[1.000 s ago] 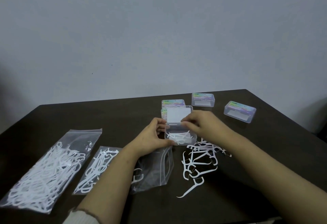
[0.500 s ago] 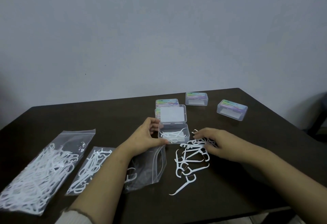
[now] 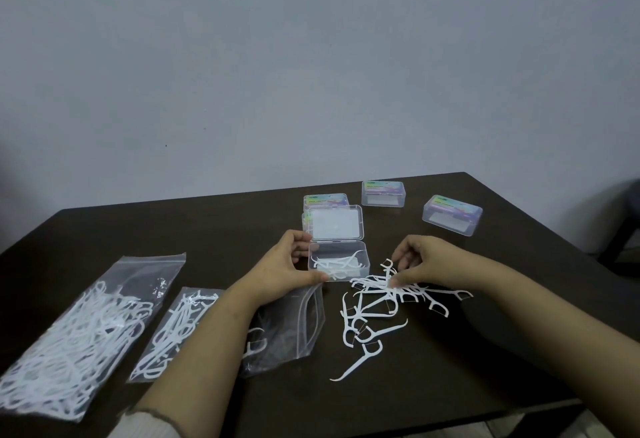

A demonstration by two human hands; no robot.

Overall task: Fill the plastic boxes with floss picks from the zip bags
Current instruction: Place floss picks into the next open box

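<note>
An open clear plastic box [image 3: 360,257] stands mid-table with its lid [image 3: 337,223] raised; a few white floss picks lie inside. My left hand [image 3: 282,271] grips the box's left side, thumb at its near corner. Right of the box lies a loose pile of floss picks [image 3: 379,309]. My right hand [image 3: 424,262] is over the pile's far edge, fingers and thumb pinching several picks [image 3: 388,269]. A nearly empty zip bag [image 3: 294,326] lies under my left wrist.
Two zip bags with picks lie at the left, a big one [image 3: 79,333] and a smaller one [image 3: 173,326]. Three closed labelled boxes stand behind: one [image 3: 325,200] behind the open lid, one [image 3: 382,193] further right, one [image 3: 452,214] at far right. The table's front edge [image 3: 485,418] is near.
My right hand left the open box, dropped to the loose pile at the right, and now pinches picks there. My left hand has stayed on the box.
</note>
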